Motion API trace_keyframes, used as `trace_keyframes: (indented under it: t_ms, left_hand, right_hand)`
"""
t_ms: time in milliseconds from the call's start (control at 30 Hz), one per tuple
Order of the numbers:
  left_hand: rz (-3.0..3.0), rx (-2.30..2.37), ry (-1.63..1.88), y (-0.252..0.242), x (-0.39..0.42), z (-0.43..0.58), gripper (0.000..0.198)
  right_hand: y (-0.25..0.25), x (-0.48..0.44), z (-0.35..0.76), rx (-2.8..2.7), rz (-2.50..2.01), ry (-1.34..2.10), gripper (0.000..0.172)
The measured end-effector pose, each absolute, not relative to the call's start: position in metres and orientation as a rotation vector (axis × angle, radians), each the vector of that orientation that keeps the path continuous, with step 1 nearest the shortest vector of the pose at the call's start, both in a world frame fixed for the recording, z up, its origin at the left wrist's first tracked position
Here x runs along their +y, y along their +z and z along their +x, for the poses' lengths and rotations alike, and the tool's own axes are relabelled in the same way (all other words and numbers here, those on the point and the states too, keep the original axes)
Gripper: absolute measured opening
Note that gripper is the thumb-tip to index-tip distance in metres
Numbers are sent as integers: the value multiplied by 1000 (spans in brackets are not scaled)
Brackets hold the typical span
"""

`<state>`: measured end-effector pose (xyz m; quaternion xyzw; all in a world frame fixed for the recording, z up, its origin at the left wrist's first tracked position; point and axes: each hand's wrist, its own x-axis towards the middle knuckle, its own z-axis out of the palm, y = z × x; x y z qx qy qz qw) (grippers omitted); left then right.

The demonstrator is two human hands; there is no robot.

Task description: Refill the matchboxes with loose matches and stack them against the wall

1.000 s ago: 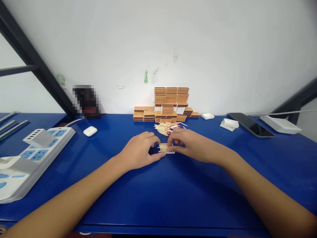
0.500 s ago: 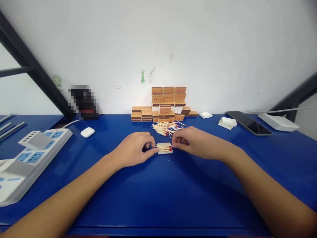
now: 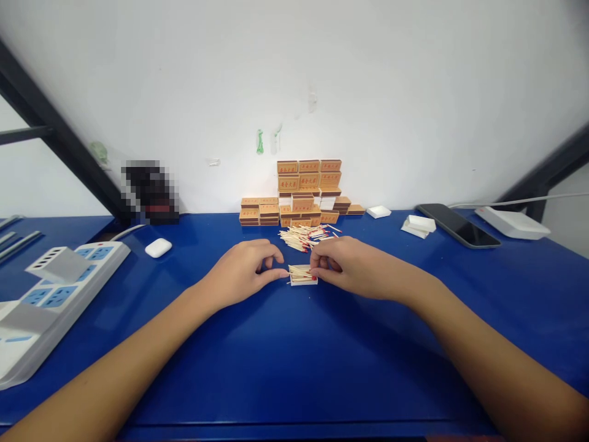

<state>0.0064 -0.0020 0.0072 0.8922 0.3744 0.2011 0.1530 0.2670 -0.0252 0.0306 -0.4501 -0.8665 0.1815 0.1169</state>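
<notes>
A small white matchbox tray (image 3: 304, 283) holding a layer of matchsticks (image 3: 300, 272) lies on the blue table between my hands. My left hand (image 3: 243, 270) is at the tray's left end, thumb and index finger apart, the thumb tip close to the tray's edge. At the right end, my right hand (image 3: 352, 265) has its thumb and fingers pinched on matchsticks, covering some of the red heads. Just behind the tray, a loose heap of red-tipped matchsticks (image 3: 299, 237) is spread on the table.
Stacked matchboxes (image 3: 301, 182) stand against the wall behind the heap. White trays (image 3: 418, 226) and a phone (image 3: 460, 226) lie at the right, beside a flat white device (image 3: 510, 223). A white earphone case (image 3: 158, 247) and a power strip (image 3: 59, 294) are at the left.
My left thumb and index finger have spread apart. My right fingers have moved left, from the tray's right edge onto the matchsticks inside. The camera view has shifted slightly.
</notes>
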Motion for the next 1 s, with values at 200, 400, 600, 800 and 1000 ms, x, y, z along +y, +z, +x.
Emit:
trace_keyframes:
  t_ms: [200,400,600,800,1000]
  left_hand:
    - [2564,1026,580,2,0,6,18]
    - [2513,963,632,3,-5,12,14]
    - [2423,946,689,3,-8,15,13]
    - [2399,878,661,2,-14,19,13]
    - [2385,931,718,-2,-16,23,11]
  right_hand:
    - [22,-23,268,-2534,-1296,548,13]
    - [20,-24,266,-2528,-1285,531,14]
    - [25,-28,260,-2535,-1249,548,9]
    - [25,-28,258,-2541,-1188,556,14]
    - [25,-28,258,-2533,-1216,574,12]
